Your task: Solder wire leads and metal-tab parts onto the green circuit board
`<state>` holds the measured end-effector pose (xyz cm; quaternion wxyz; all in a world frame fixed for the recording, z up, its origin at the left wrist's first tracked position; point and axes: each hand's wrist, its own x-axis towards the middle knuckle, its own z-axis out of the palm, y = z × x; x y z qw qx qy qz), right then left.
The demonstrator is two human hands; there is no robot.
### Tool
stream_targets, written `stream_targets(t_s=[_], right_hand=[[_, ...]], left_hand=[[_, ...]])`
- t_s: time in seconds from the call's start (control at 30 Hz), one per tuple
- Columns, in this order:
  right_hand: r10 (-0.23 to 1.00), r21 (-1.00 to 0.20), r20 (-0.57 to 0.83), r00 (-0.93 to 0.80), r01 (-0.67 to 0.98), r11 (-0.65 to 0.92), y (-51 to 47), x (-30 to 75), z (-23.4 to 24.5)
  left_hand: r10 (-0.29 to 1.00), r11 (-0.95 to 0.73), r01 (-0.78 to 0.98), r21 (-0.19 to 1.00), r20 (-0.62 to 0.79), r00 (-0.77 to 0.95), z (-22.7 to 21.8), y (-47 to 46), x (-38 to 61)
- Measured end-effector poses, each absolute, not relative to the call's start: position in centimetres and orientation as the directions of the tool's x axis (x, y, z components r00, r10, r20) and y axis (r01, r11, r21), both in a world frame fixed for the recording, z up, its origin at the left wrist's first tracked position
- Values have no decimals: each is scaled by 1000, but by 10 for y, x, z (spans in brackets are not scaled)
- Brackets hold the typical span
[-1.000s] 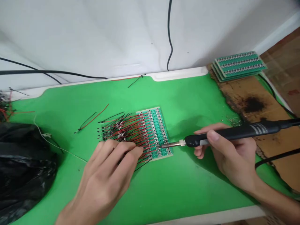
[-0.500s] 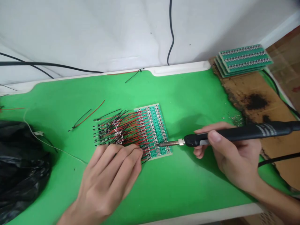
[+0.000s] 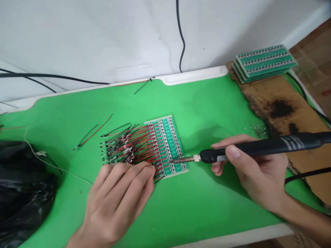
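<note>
My right hand point(image 3: 254, 172) grips a black soldering iron point(image 3: 248, 148) like a pen. Its metal tip reaches over the green circuit board point(image 3: 177, 146), at or close to the rows of solder joints. Many red and black wires point(image 3: 141, 144) run from the board's left side and end in small black connectors. At the board's lower left, my left hand point(image 3: 122, 196) is closed in a pinch on a thin wire, its fingertips partly hiding the lower wires.
Several green boards point(image 3: 266, 62) are stacked on a scorched brown plank point(image 3: 305, 120) at the right. Solder bits point(image 3: 258, 131) lie beside it. A black plastic bag point(image 3: 24, 193) sits at the left, and a loose wire pair point(image 3: 94, 132) lies on the green mat point(image 3: 207, 213).
The whole view has shifted slightly, so most things sit a little further left. Both hands keep their hold, and the iron's tip stays at nearly the same place on the board.
</note>
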<state>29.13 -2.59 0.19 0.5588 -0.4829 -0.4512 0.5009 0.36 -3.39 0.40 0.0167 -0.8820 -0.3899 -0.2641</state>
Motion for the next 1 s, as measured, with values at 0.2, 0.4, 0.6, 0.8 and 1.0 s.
stream_targets(t_s=[0.2, 0.4, 0.6, 0.8, 1.0], right_hand=[[995, -993, 28, 96, -112, 39, -27, 291, 3], [995, -994, 15, 94, -110, 26, -28, 291, 4], [996, -990, -11, 84, -141, 1, -29, 292, 3], [996, -992, -8, 87, -125, 3, -29, 292, 2], [996, -994, 18, 86, -105, 27, -30, 294, 2]], left_hand=[[673, -694, 703, 156, 486, 557, 3, -33, 4], [663, -701, 699, 142, 492, 565, 3, -32, 4], [671, -692, 706, 150, 494, 552, 5, -33, 4], [660, -701, 699, 142, 500, 560, 4, -33, 6], [656, -709, 692, 138, 488, 576, 5, -32, 6]])
